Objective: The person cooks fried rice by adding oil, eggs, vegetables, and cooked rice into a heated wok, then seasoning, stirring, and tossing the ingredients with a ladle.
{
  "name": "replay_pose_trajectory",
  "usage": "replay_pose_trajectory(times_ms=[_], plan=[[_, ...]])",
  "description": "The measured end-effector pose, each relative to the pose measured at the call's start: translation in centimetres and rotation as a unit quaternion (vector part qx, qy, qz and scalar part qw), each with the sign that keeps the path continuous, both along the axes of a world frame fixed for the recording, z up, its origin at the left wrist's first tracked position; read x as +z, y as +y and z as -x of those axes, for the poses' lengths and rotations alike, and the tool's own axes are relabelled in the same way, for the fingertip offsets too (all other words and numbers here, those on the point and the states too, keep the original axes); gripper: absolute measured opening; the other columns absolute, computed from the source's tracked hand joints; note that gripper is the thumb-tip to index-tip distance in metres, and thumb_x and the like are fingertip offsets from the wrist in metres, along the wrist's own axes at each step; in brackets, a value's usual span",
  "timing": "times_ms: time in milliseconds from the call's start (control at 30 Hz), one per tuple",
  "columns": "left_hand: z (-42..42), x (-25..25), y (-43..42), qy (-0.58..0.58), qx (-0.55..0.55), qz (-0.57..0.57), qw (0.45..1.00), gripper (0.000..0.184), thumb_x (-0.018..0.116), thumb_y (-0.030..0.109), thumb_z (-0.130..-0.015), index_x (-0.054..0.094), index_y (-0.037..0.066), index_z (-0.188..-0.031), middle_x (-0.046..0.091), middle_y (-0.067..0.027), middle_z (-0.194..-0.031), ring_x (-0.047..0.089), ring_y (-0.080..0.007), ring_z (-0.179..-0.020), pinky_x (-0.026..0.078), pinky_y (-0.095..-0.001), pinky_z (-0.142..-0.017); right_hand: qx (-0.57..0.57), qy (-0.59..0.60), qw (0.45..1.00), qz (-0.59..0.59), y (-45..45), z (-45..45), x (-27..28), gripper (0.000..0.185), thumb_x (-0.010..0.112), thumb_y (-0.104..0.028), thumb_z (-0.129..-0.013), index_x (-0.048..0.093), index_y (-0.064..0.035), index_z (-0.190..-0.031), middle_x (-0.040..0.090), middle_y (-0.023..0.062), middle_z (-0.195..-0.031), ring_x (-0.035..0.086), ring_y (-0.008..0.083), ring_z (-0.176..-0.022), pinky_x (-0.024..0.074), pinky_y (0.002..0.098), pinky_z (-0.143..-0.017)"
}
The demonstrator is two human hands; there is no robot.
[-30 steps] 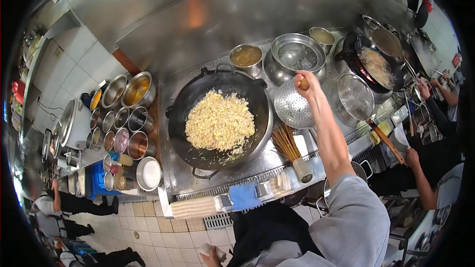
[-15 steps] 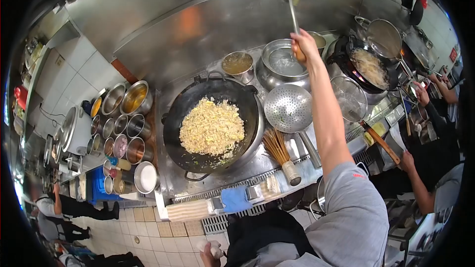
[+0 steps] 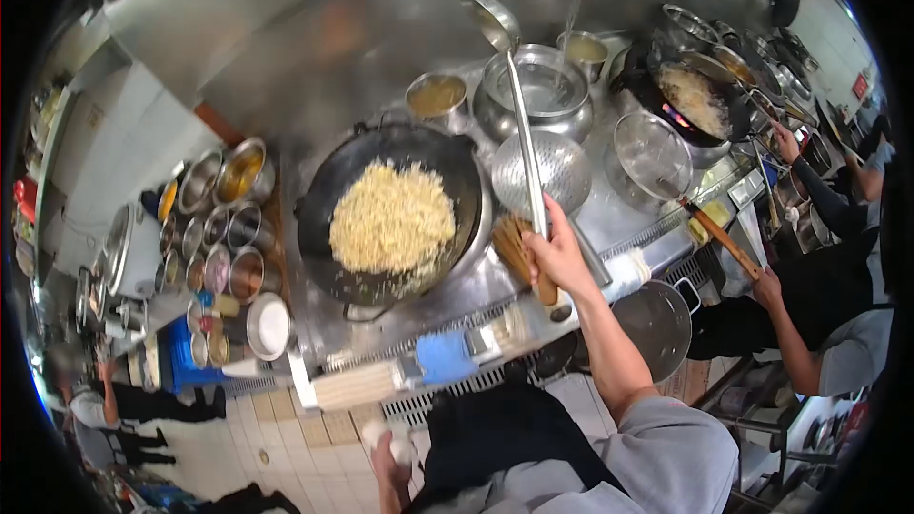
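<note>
My right hand (image 3: 560,255) is closed around the wooden handle of a long metal ladle (image 3: 522,124). The ladle's bowl (image 3: 495,25) is raised toward the back, above the stove. To its left, a black wok (image 3: 314,262) holds a mound of fried rice (image 3: 392,217). Behind the ladle's shaft lies a perforated strainer (image 3: 566,171); a bamboo brush (image 3: 510,240) is beside my right hand. Low in front of the stove, my left hand (image 3: 388,464) is closed on a bunched white cloth (image 3: 392,440), away from the cookware.
A metal pot of water (image 3: 495,114) and a smaller pot (image 3: 436,100) stand behind the wok. Several metal containers (image 3: 248,271) line the left side. At right, a co-worker's hand (image 3: 767,287) grips a wooden handle, near another wok (image 3: 633,86) over flame. A blue cloth (image 3: 446,355) lies along the front edge.
My right hand has brought the ladle down and nearer to me from the tap at the back wall. My left hand still holds the cloth, slightly higher in view. The camera view has shifted.
</note>
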State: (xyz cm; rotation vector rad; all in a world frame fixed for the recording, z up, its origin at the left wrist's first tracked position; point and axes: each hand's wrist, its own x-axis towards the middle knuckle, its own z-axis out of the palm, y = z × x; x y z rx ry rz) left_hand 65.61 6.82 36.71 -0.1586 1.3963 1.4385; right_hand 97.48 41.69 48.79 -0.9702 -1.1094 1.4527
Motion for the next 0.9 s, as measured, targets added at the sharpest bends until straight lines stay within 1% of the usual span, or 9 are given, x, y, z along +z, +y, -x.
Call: replay_pose_trajectory(times_ms=[33, 100, 233, 367, 433, 600, 700, 767, 900], plan=[[0.1, -0.3, 1.1, -0.027, 0.044, 0.010, 0.999, 0.031, 0.052, 0.018, -0.091, 0.052, 0.001, -0.116, 0.066, -0.0174, -0.101, 0.067, -0.0287, -0.082, 0.056, -0.0383, -0.062, 0.060, 0.023, 0.997, 0.041, -0.6, 0.3, 0.7, 0.071, 0.052, -0.005, -0.090, 0.017, -0.0096, -0.152, 0.054, 0.0038, -0.068, 0.047, 0.0103, -0.039, 0.0412, 0.0255, -0.036], [1.9, -2.4, 2.0, -0.080, -0.022, -0.055, 0.995, 0.034, 0.052, 0.018, -0.090, 0.051, 0.000, -0.118, 0.066, -0.0166, -0.103, 0.067, -0.0277, -0.083, 0.056, -0.0377, -0.067, 0.041, -0.041, 0.998, 0.022, -2.3, 1.5, -0.1, 0.066, 0.053, -0.006, -0.093, 0.021, -0.0099, -0.151, 0.049, -0.0005, -0.059, 0.043, 0.0081, -0.037, 0.0377, 0.0245, -0.034], [3.3, -0.3, 4.8, -0.124, -0.096, -0.148, 0.977, 0.042, 0.052, 0.023, -0.091, 0.048, -0.001, -0.126, 0.064, -0.0186, -0.109, 0.065, -0.0268, -0.081, 0.055, -0.0377, -0.068, 0.106, -0.099, 0.987, 0.073, -6.0, 4.1, 1.5, 0.064, 0.053, -0.007, -0.095, 0.023, -0.0115, -0.151, 0.046, -0.0018, -0.058, 0.041, 0.0077, -0.037, 0.0362, 0.0237, -0.034], [2.4, 2.7, 8.6, -0.132, -0.081, -0.155, 0.976, 0.045, 0.053, 0.032, -0.095, 0.049, 0.001, -0.127, 0.065, -0.0161, -0.108, 0.065, -0.0252, -0.083, 0.056, -0.0392, -0.069, 0.156, -0.129, 0.969, 0.139, -8.3, 7.7, 0.1, 0.063, 0.052, -0.011, -0.096, 0.023, -0.0122, -0.152, 0.042, -0.0014, -0.052, 0.042, 0.0092, -0.037, 0.0374, 0.0254, -0.035], [3.3, 3.8, 11.0, -0.122, -0.093, -0.156, 0.976, 0.044, 0.052, 0.036, -0.096, 0.051, 0.002, -0.125, 0.066, -0.0146, -0.107, 0.066, -0.0239, -0.082, 0.056, -0.0393, -0.068, 0.201, -0.228, 0.939, 0.161, -11.2, 7.3, 0.2, 0.061, 0.054, -0.014, -0.096, 0.026, -0.0114, -0.150, 0.045, 0.0010, -0.051, 0.043, 0.0087, -0.037, 0.0385, 0.0264, -0.036], [7.2, 0.6, 17.0, -0.094, -0.134, -0.160, 0.973, 0.045, 0.048, 0.050, -0.096, 0.057, 0.009, -0.115, 0.069, -0.0105, -0.091, 0.065, -0.0217, -0.068, 0.054, -0.0347, -0.056, 0.217, -0.571, 0.786, -0.098, -15.8, 4.1, 2.0, 0.061, 0.055, -0.013, -0.090, 0.033, -0.0123, -0.147, 0.063, 0.0257, -0.070, 0.064, 0.0404, -0.064, 0.0496, 0.0503, -0.063], [9.1, 0.9, 20.6, -0.065, -0.140, -0.155, 0.976, 0.050, 0.046, 0.056, -0.095, 0.057, 0.010, -0.113, 0.068, -0.0094, -0.089, 0.066, -0.0231, -0.070, 0.054, -0.0360, -0.058, 0.214, -0.625, 0.749, -0.050, -11.7, 6.3, 2.1, 0.061, 0.054, -0.011, -0.088, 0.035, -0.0132, -0.146, 0.062, 0.0319, -0.080, 0.060, 0.0495, -0.081, 0.0467, 0.0547, -0.075], [10.0, 1.2, 22.4, -0.051, -0.154, -0.134, 0.978, 0.053, 0.045, 0.058, -0.095, 0.057, 0.011, -0.114, 0.068, -0.0088, -0.091, 0.067, -0.0241, -0.073, 0.055, -0.0376, -0.060, 0.183, -0.617, 0.756, -0.119, -7.9, 8.5, -1.2, 0.060, 0.054, -0.012, -0.088, 0.035, -0.0130, -0.145, 0.063, 0.0310, -0.079, 0.062, 0.0476, -0.079, 0.0489, 0.0534, -0.074], [10.3, 0.3, 24.5, -0.049, -0.184, -0.089, 0.978, 0.053, 0.046, 0.060, -0.094, 0.056, 0.013, -0.115, 0.067, -0.0073, -0.096, 0.067, -0.0261, -0.079, 0.056, -0.0421, -0.064, 0.148, -0.607, 0.774, -0.097, -7.1, 15.3, -3.8, 0.063, 0.055, -0.013, -0.089, 0.030, -0.0108, -0.147, 0.062, 0.0316, -0.077, 0.062, 0.0476, -0.076, 0.0477, 0.0542, -0.069]])
